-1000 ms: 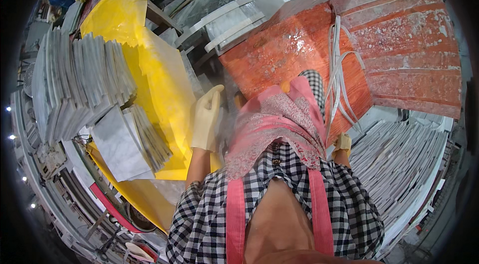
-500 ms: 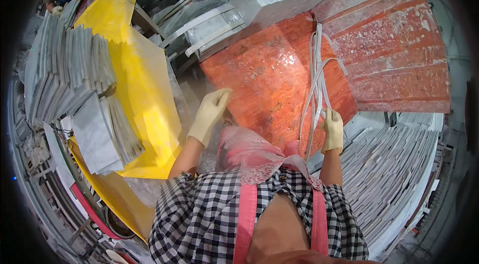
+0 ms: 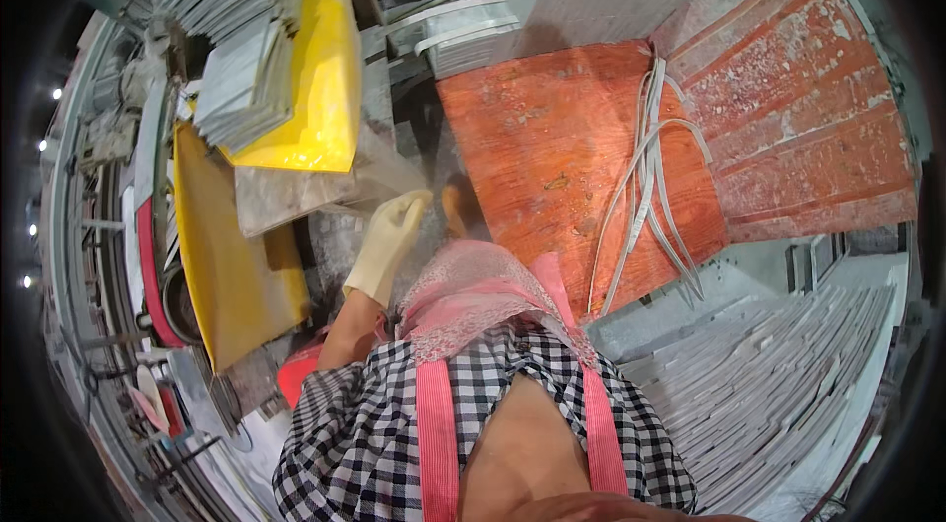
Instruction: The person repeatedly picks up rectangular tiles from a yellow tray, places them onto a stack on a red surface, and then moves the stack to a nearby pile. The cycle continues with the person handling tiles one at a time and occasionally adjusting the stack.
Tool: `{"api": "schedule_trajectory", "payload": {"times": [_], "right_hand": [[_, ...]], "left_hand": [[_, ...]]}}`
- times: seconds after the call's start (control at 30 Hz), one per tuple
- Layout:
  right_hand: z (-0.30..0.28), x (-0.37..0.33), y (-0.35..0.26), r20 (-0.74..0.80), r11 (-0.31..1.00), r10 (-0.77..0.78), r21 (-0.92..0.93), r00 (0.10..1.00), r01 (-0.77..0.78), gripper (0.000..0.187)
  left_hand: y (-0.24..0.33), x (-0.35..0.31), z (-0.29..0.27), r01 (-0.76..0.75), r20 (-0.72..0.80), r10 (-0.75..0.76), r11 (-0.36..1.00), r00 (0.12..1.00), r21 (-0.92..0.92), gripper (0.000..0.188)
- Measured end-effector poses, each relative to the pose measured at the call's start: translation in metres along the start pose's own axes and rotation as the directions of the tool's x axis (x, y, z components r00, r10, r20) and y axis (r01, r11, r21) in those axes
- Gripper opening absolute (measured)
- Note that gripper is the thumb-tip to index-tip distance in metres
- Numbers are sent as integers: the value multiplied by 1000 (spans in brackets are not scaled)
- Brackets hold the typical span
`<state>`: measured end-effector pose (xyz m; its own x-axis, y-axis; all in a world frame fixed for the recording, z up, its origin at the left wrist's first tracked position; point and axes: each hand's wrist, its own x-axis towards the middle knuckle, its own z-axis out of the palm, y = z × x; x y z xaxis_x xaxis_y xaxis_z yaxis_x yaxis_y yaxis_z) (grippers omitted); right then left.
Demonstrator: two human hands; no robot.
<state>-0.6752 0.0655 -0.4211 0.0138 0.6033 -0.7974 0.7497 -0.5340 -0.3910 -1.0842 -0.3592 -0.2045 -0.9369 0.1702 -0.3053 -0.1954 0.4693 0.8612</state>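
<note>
My left hand (image 3: 387,241), in a cream rubber glove, hangs low beside the pink apron (image 3: 473,290). Its fingers are curled closed, and nothing shows sticking out of them. To its right lies an orange-red board (image 3: 552,147), wet and speckled with debris. Several white flat straps (image 3: 645,177) lie in a loose bundle across the board's right side, with no hand on them. My right hand is out of sight; only the checked sleeve (image 3: 636,423) on that side shows.
A pale block of stacked slabs (image 3: 596,4) stands at the board's far edge. Thin tiles (image 3: 246,78) lean on a yellow sheet (image 3: 330,98) at far left. A bin packed with thin strips (image 3: 769,384) is at near right, below a stained red panel (image 3: 798,98).
My right hand has let go of the straps and left the view; their ends now rest on the board. The view has swung left, and my left hand is slightly lower.
</note>
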Motion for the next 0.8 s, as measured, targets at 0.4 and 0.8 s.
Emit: {"api": "schedule_trajectory", "payload": {"times": [0.4,0.8], "right_hand": [[108,-109,-77,206,913,-409,88,889,399,42],[296,-409,-193,463,671,-706,195,536,715,40]], "left_hand": [[-31,-82,-122,-142,-98,150,986,984,82,32],[-92,-195,-296,2,-473,-105,977,875,-213,29]]}}
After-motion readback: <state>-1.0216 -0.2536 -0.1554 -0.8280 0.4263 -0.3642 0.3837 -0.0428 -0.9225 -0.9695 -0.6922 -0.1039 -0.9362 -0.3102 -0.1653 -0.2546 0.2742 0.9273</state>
